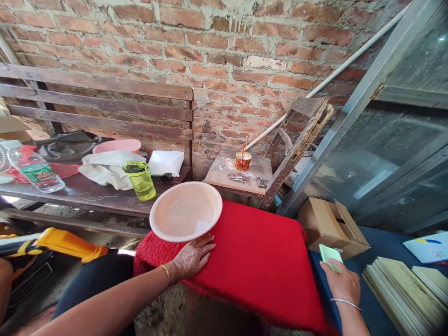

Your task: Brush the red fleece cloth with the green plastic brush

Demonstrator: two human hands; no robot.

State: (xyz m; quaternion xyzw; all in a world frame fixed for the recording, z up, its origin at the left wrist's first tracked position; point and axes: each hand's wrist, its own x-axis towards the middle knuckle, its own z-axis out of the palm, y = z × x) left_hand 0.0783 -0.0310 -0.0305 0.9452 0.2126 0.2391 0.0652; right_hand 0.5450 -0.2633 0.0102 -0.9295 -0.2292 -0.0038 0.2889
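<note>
Rough red-brick wall (196, 18) across the back, thick uneven grey mortar, joints ragged. To the right, tall grey metal frame (353, 121) with smudged glass, seen at a slant. Along the left, dark worn wooden surface (98, 198) with slatted back, plank seat dull and scuffed, limp cloths and pink plastic on top. In the middle, plush red cloth (259, 261) over a rectangular surface, fuzzy at the edges, draped at the corners. Farther right, smooth dark-blue surface (380, 243). On the blue, boxy brown cardboard carton (317, 224), flaps partly raised, plus stack of thin pale sheets (399, 289), material hard to tell. On the red cloth's far left corner, round pale basin (168, 205), smooth plastic look, wide rolled rim. Left hand (196, 254) flat on the cloth just beside the rim, fingers extended, grasping nothing; contact with the rim unclear. Right hand (345, 282) grasping a flat, smooth mint-green block (331, 254) with rounded corners, near the carton, above the blue; exact type unclear. Near the basin, translucent lime bottle (143, 186), slightly tilted. Smallest: patterned round tub (242, 162) with thin red sticks, metal padlock (261, 183) close by.
</note>
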